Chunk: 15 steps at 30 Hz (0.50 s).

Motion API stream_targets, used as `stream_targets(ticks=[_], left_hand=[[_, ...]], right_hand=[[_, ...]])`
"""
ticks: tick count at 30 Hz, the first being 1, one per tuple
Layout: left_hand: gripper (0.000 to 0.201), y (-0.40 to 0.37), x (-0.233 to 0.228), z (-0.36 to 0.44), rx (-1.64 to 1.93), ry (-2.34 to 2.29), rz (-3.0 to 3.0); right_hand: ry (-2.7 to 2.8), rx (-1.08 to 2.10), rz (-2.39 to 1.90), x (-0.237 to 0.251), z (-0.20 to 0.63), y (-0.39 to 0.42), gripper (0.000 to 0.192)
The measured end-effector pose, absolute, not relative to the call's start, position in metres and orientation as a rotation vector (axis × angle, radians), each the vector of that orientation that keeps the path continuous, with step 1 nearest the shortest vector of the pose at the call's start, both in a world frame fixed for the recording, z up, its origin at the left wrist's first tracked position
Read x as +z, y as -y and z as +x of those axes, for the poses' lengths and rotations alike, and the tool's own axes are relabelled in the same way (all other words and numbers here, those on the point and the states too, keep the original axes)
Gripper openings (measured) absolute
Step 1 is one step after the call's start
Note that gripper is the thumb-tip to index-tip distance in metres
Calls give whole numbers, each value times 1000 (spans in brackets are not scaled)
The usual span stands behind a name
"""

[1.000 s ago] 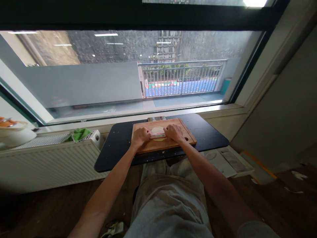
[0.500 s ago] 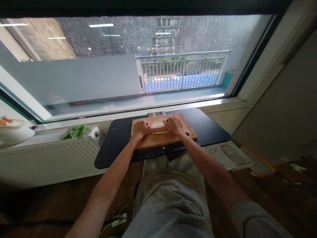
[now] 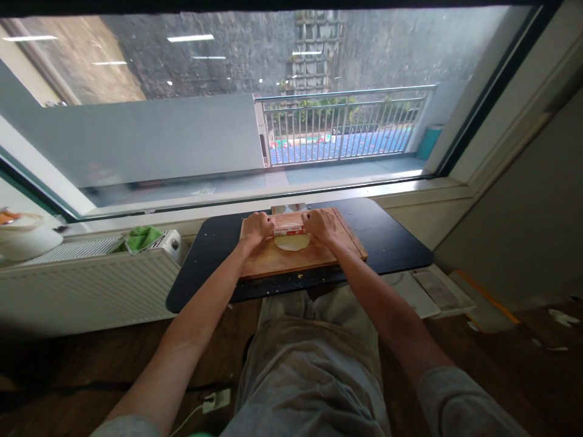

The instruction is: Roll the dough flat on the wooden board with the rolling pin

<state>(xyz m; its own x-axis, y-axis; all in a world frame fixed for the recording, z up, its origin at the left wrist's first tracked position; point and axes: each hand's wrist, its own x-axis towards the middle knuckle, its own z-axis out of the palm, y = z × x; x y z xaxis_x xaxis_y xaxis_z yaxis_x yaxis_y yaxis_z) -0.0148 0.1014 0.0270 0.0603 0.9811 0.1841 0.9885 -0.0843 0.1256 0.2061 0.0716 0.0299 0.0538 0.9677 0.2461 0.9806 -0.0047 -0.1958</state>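
Note:
My left hand (image 3: 257,228) and my right hand (image 3: 320,223) are closed in fists round the two ends of a rolling pin (image 3: 289,230) with red and white print on its middle. The pin lies crosswise over a flat, pale, roundish piece of dough (image 3: 292,244); the near part of the dough shows in front of it. Under the dough is a wooden cutting board (image 3: 282,266), which rests on a small black table (image 3: 378,230). Both arms reach straight forward.
Beyond the board's far edge lies a small flat item (image 3: 288,208) I cannot make out. A radiator (image 3: 91,297) at the left bears a green cloth (image 3: 144,238) and a white container (image 3: 27,238). A window (image 3: 191,139) rises behind the table. On the floor is a power strip (image 3: 217,400).
My hands have pushed the rolling pin away from me over the dough, so more of its near side shows. The view has tilted slightly down.

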Motion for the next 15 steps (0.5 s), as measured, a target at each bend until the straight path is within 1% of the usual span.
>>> stream_targets(ticks=[6, 10, 15], left_hand=[[50, -115, 27, -14, -310, 2235, -2256], [51, -113, 31, -12, -235, 2256, -2304], [52, -98, 36, -10, -141, 2201, -2360]], right_hand=[[2079, 6, -2078, 33, 210, -88, 57], [2158, 89, -2094, 38, 210, -94, 54], [2331, 140, -2074, 46, 210, -81, 46]])
